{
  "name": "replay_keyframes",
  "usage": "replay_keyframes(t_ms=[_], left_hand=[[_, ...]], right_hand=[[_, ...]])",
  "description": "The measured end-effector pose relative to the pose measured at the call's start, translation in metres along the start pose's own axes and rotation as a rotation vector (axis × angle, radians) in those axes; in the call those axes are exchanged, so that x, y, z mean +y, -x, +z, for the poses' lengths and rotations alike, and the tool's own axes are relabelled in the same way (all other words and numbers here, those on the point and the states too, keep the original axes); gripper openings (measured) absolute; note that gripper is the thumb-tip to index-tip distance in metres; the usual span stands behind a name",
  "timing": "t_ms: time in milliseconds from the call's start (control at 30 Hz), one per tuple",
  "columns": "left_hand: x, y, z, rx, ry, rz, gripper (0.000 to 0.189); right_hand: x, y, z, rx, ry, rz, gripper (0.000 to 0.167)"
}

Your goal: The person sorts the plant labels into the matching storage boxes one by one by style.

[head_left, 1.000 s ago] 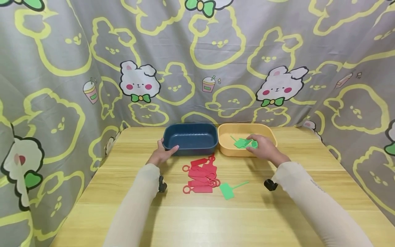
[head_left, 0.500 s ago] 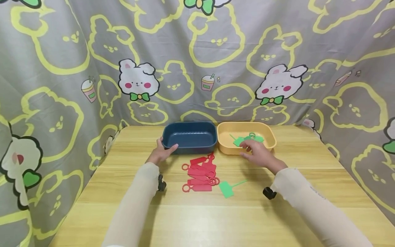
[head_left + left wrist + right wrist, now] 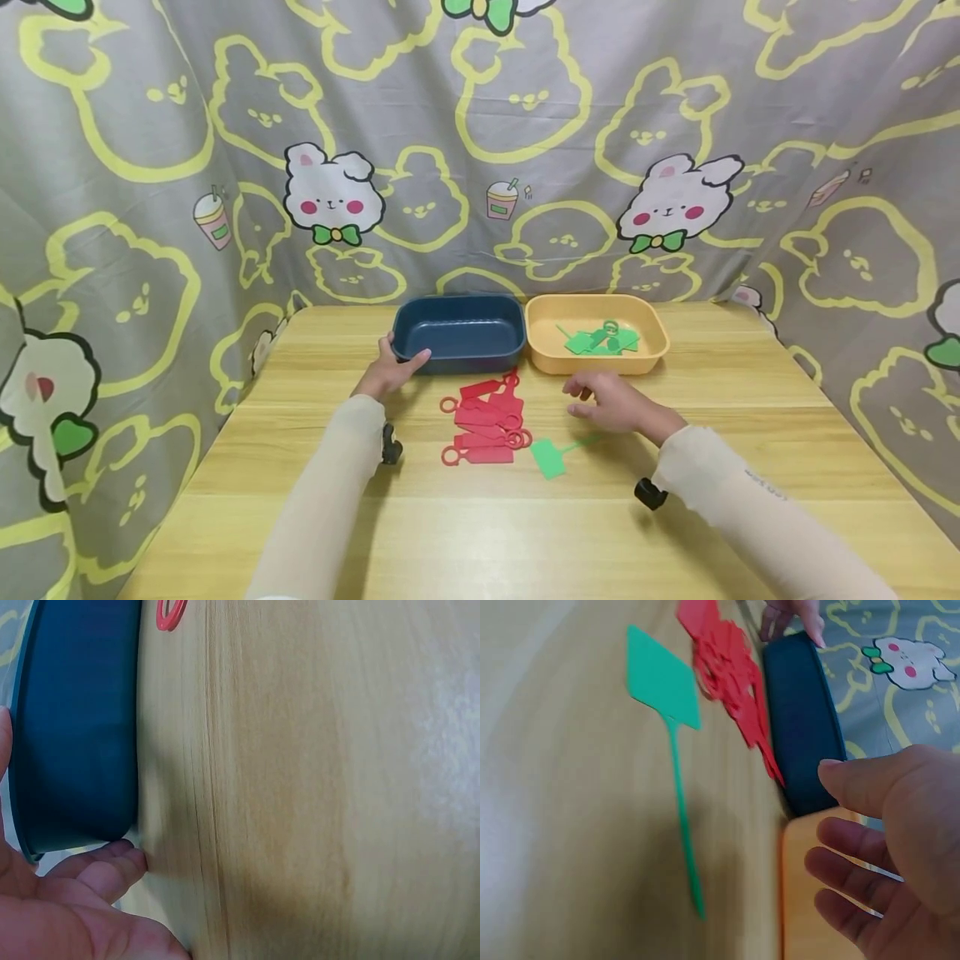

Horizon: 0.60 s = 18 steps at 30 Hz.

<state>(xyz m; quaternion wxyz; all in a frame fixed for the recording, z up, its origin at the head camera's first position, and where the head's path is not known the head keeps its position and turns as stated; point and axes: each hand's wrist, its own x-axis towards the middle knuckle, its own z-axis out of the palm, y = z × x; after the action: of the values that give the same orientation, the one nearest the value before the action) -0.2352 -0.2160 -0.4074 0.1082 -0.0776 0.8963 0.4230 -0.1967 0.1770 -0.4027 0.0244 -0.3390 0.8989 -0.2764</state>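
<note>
green tag: lies flat on the table, just right of the red tags at their near end, its stem running right.
right hand: hovers on the near side of the yellow bin, close to the stem's right end; fingers loosely curved, gripping nothing.
lifting: the tag looks thin, so pinching the stem or tipping up an edge should work better than pressing its middle.
approach: coming from the right should keep the fingers off the red pile.
in the way: a red ring sits just beside the tag; whether they touch, i cannot tell.
left hand: grips the left end of the blue bin, thumb by the rim, fingers curled at the corner; probably enough to steady it.
bins: side by side at the far edge, blue left, yellow right.
green pieces: heaped loosely inside the yellow bin.
curtain: hangs behind, on the far side.
</note>
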Motion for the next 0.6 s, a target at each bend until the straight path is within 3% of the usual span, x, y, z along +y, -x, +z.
replay_keyframes(t_ms=[200, 400, 600], left_hand=[[0.000, 0.001, -0.001, -0.003, 0.014, 0.010, 0.101], [-0.001, 0.000, -0.001, -0.006, 0.018, 0.020, 0.100], [0.000, 0.002, -0.001, -0.018, 0.015, 0.017, 0.101]], right_hand=[[-0.006, 0.002, 0.015, -0.110, -0.005, -0.008, 0.024], [-0.015, 0.000, 0.026, -0.235, -0.012, -0.023, 0.040], [-0.019, 0.000, 0.034, -0.299, 0.013, -0.023, 0.048]])
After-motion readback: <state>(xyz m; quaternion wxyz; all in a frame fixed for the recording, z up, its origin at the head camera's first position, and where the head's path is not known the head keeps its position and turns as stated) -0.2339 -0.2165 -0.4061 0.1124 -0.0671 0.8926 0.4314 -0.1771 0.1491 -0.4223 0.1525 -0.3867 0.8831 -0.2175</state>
